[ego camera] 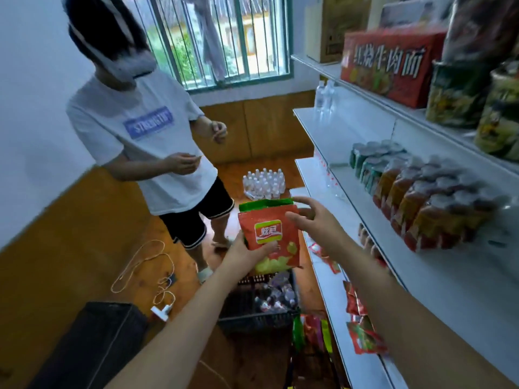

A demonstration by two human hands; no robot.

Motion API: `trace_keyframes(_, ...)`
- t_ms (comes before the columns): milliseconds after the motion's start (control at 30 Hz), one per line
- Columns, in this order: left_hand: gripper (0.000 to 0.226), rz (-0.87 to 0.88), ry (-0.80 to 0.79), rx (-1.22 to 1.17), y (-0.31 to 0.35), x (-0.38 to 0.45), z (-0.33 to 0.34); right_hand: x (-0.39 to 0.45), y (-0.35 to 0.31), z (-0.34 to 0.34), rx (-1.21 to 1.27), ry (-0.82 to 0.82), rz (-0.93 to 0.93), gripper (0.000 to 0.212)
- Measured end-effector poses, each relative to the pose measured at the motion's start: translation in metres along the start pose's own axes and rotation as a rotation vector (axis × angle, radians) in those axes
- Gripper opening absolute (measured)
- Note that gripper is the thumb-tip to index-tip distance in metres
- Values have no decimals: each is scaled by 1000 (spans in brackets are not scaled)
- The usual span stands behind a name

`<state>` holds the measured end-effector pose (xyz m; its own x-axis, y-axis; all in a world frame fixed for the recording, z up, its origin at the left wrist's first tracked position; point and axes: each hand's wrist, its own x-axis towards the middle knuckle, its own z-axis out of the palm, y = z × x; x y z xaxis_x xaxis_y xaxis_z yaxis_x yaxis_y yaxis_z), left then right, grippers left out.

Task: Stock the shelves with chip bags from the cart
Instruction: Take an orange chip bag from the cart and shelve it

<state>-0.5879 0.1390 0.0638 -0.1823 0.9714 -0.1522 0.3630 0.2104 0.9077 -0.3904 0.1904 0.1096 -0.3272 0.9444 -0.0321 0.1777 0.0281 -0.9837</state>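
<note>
Red chip bag (268, 237), upright above the black basket (258, 304), held at its lower edge by the left hand (247, 251); right hand (311, 217) beside its upper corner, grip wide, fingers spread; white shelves (365, 209) to the right

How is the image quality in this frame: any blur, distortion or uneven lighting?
Head view: wide-angle bending curves the shelves and walls; the red chip bag in the left hand is fairly sharp; goods at the right edge smear; daylight comes from the window, and the floor basket sits in dimmer light.
</note>
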Motion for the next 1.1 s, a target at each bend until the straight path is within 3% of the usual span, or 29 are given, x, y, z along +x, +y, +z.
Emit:
trace_keyframes(67, 52, -40, 90, -109, -1, -26, -15, -18, -5, 32, 56, -46, -5, 63)
trace_keyframes(167, 29, -56, 190, -231, -2, -67, -41, -49, -18, 87, 112, -173, -16, 47)
trace_keyframes(233, 28, -82, 278, -341, -6, -96, -66, -65, -26, 125, 111, -226, -44, 40)
trace_keyframes(367, 39, -136, 472, -495, -27, -163, -124, -91, -41, 202, 44, -347, -93, 52)
trace_keyframes(700, 75, -193, 1042, -482, -115, -416, -278, -246, -99, 454, 68, -803, -142, 38)
trace_keyframes(800, 61, -240, 1211, -486, -136, -498, -306, -308, -110, 523, 44, -970, -144, 37)
trace_keyframes(1000, 69, -345, 1593, -473, -175, -657, -335, -444, -129, 636, -13, -1346, -172, 46)
trace_keyframes(1100, 59, -424, 1761, -463, -188, -720, -333, -509, -131, 669, -42, -1499, -205, 42)
